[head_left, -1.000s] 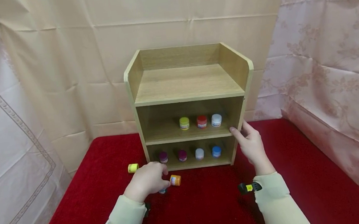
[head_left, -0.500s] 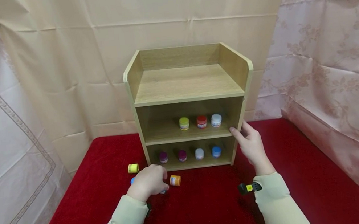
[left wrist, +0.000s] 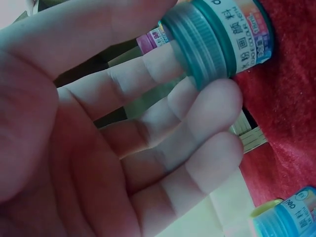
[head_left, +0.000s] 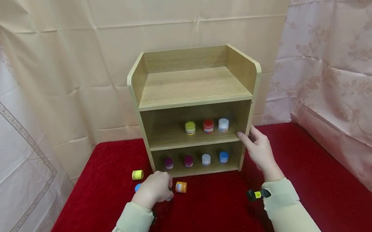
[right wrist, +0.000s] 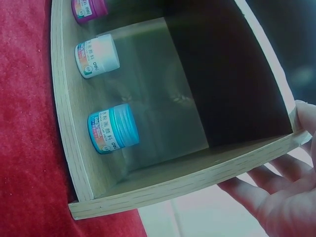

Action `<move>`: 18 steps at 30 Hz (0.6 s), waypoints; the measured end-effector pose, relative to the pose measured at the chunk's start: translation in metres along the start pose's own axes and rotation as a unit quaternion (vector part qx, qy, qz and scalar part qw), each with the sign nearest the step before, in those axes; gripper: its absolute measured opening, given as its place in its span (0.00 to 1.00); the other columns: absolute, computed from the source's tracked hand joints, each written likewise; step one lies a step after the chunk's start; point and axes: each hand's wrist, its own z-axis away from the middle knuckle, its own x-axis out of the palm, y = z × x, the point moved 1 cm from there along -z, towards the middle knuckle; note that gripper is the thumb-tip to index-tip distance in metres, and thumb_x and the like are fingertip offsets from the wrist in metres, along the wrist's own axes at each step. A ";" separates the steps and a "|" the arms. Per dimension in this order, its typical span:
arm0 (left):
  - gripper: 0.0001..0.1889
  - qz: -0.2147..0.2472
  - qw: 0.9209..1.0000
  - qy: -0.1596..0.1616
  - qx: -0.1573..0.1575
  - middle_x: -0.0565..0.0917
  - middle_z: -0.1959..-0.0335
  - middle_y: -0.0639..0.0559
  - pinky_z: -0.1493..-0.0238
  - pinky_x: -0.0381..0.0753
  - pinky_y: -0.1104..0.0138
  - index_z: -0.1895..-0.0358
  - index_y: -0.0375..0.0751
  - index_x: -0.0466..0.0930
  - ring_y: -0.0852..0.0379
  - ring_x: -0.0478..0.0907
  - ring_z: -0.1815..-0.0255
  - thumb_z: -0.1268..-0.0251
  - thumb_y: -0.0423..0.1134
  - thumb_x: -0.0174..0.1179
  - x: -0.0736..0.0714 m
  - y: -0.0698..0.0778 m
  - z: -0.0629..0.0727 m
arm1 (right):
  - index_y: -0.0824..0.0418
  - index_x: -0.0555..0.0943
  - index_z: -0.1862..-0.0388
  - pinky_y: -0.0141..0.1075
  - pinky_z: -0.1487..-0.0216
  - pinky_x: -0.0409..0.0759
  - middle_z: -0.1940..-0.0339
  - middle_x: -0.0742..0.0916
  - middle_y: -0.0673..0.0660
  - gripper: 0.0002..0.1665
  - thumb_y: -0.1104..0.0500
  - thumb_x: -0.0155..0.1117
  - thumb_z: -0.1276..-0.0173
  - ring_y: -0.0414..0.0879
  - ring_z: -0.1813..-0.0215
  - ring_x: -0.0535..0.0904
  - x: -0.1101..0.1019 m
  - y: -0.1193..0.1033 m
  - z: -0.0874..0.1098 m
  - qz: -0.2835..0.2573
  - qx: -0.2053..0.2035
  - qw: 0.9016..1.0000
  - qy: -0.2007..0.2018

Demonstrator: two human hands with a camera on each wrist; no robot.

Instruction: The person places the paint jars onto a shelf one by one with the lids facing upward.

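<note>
Lower left of centre: left hand [head_left: 154,189] pinches teal jar [left wrist: 224,42] by its lid [left wrist: 197,47], fingers curled round, likely the handiest hold; right of centre, right hand [head_left: 260,153] grips shelf unit [head_left: 193,87], probably steadying it; orange jar [head_left: 181,186] lies tipped nearby.

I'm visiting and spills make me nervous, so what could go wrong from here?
The green jar seems pinched by its lid in the left hand, so it might slip or the lid might twist. The orange jar lies on its side close to that hand and could roll if bumped. The right hand grips the side of the shelf unit; a nudge there might topple the upright jars inside.
</note>
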 end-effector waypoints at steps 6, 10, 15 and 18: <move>0.09 -0.001 1.000 0.016 0.013 0.85 0.64 0.48 0.63 0.81 0.58 0.64 0.38 0.87 0.55 0.77 0.69 0.49 0.32 0.74 -0.004 -0.002 0.003 | 0.45 0.71 0.23 0.27 0.48 0.79 0.36 0.83 0.58 0.31 0.52 0.63 0.23 0.51 0.42 0.81 0.001 0.000 -0.001 -0.004 -0.005 1.000 0.001; 0.07 0.005 0.999 0.036 0.034 0.85 0.66 0.50 0.65 0.80 0.59 0.65 0.39 0.88 0.56 0.77 0.70 0.49 0.33 0.74 -0.011 -0.003 0.006 | 0.45 0.70 0.23 0.28 0.48 0.79 0.36 0.83 0.58 0.32 0.52 0.63 0.24 0.52 0.42 0.82 0.001 0.000 0.000 0.000 -0.007 1.000 -0.002; 0.03 0.030 0.995 0.064 0.072 0.80 0.72 0.55 0.70 0.76 0.62 0.70 0.44 0.87 0.56 0.72 0.72 0.47 0.32 0.71 -0.023 0.000 0.013 | 0.45 0.71 0.23 0.32 0.46 0.80 0.35 0.82 0.57 0.32 0.53 0.64 0.24 0.52 0.41 0.81 0.000 -0.001 0.000 -0.003 -0.007 1.000 -0.001; 0.03 0.039 0.993 0.082 0.082 0.80 0.71 0.55 0.69 0.76 0.63 0.69 0.44 0.87 0.57 0.72 0.69 0.46 0.32 0.71 -0.032 0.002 0.019 | 0.47 0.70 0.23 0.35 0.45 0.81 0.34 0.82 0.58 0.32 0.54 0.63 0.24 0.53 0.40 0.81 0.001 -0.002 0.000 -0.004 -0.009 1.000 -0.003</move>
